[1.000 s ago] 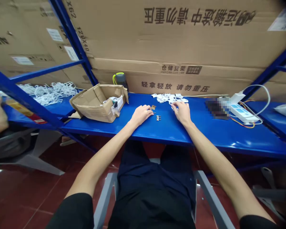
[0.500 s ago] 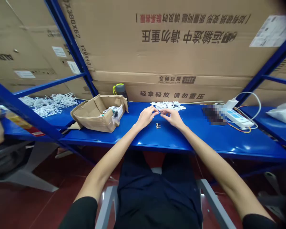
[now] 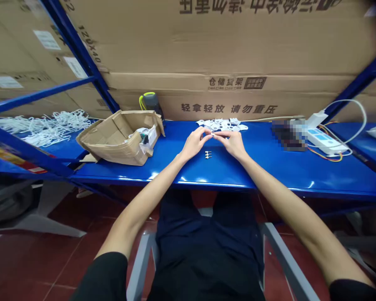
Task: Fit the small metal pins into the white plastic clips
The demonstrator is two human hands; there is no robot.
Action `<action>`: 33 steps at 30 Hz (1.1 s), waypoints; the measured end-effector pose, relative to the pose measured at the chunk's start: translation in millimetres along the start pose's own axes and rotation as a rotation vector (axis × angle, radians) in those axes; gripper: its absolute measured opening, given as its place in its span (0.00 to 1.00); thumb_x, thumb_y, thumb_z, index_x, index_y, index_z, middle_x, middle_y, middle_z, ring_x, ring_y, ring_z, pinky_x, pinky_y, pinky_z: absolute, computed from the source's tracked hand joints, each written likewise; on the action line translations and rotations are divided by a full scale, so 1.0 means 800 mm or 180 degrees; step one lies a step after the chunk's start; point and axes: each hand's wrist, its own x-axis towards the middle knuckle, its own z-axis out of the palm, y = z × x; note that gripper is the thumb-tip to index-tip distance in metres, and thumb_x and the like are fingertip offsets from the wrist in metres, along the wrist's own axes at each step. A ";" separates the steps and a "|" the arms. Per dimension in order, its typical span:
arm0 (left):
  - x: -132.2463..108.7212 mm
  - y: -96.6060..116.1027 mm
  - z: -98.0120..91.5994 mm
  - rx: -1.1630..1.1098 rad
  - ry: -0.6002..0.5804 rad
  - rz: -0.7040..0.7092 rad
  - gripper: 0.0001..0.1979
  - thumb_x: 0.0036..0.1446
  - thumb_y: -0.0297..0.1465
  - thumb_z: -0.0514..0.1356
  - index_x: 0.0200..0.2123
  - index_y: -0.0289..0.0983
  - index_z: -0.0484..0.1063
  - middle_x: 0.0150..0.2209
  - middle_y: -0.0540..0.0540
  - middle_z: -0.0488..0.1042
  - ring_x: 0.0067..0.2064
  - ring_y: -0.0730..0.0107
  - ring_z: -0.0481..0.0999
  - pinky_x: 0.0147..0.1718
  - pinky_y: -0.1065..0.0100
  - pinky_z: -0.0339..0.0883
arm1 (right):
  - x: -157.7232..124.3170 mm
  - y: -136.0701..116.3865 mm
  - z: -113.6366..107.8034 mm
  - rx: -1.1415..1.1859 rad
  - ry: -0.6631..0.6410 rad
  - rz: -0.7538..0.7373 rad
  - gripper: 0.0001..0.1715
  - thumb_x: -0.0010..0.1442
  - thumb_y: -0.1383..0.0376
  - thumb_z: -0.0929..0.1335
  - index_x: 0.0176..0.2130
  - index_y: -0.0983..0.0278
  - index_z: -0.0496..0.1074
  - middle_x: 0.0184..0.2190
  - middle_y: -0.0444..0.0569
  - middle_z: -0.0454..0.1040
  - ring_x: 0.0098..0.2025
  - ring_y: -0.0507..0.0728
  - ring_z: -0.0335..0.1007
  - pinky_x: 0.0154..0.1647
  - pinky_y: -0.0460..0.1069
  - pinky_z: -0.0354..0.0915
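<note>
My left hand (image 3: 195,143) and my right hand (image 3: 232,142) meet fingertip to fingertip above the blue table (image 3: 163,167). Both are closed in a pinch around a tiny whitish piece (image 3: 212,134), mostly covered by the fingers; its kind is too small to make out. Just beyond the hands lies a loose pile of flat white plastic parts (image 3: 221,124), some with holes. Nearer to me, below the hands, several small white pieces with thin metal pins (image 3: 208,155) lie in a short column.
An open cardboard box (image 3: 115,152) with small items stands at the left, a dark bottle (image 3: 151,103) behind it. To the right are a white power strip (image 3: 326,141) with cables and a blurred dark object (image 3: 288,135). White cords (image 3: 56,125) lie beyond the blue post.
The view has tilted downward, so the scene sits higher. My fingertips have come together from slightly apart, pinching the small piece. A hand at the far left has mostly left view.
</note>
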 end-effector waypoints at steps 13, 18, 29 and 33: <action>-0.010 -0.005 -0.023 0.0957 -0.0293 0.0430 0.19 0.80 0.41 0.50 0.49 0.38 0.77 0.47 0.43 0.83 0.47 0.63 0.80 0.47 0.62 0.67 | 0.004 -0.020 0.006 0.0288 -0.0414 0.0303 0.15 0.68 0.52 0.72 0.42 0.57 0.86 0.42 0.49 0.87 0.43 0.63 0.82 0.50 0.57 0.73; -0.010 -0.004 -0.021 0.0905 -0.0372 0.0265 0.19 0.80 0.40 0.49 0.48 0.38 0.77 0.47 0.44 0.83 0.47 0.64 0.80 0.48 0.62 0.68 | -0.004 -0.026 0.011 0.0434 -0.0299 0.0705 0.18 0.64 0.51 0.75 0.47 0.58 0.85 0.42 0.50 0.86 0.37 0.59 0.77 0.43 0.55 0.72; -0.014 -0.002 -0.015 0.0786 -0.0353 0.0030 0.18 0.81 0.39 0.48 0.48 0.40 0.75 0.47 0.45 0.83 0.46 0.62 0.80 0.46 0.60 0.65 | 0.001 -0.012 0.012 0.0693 0.0131 0.0762 0.19 0.57 0.49 0.80 0.42 0.57 0.86 0.38 0.49 0.86 0.34 0.60 0.77 0.40 0.57 0.74; -0.013 -0.002 -0.011 0.0724 -0.0288 -0.0052 0.17 0.81 0.39 0.48 0.48 0.41 0.76 0.46 0.45 0.82 0.46 0.62 0.79 0.47 0.61 0.64 | -0.002 -0.014 0.011 0.0419 0.0109 0.0643 0.15 0.59 0.50 0.79 0.39 0.57 0.87 0.37 0.48 0.86 0.36 0.60 0.78 0.42 0.56 0.74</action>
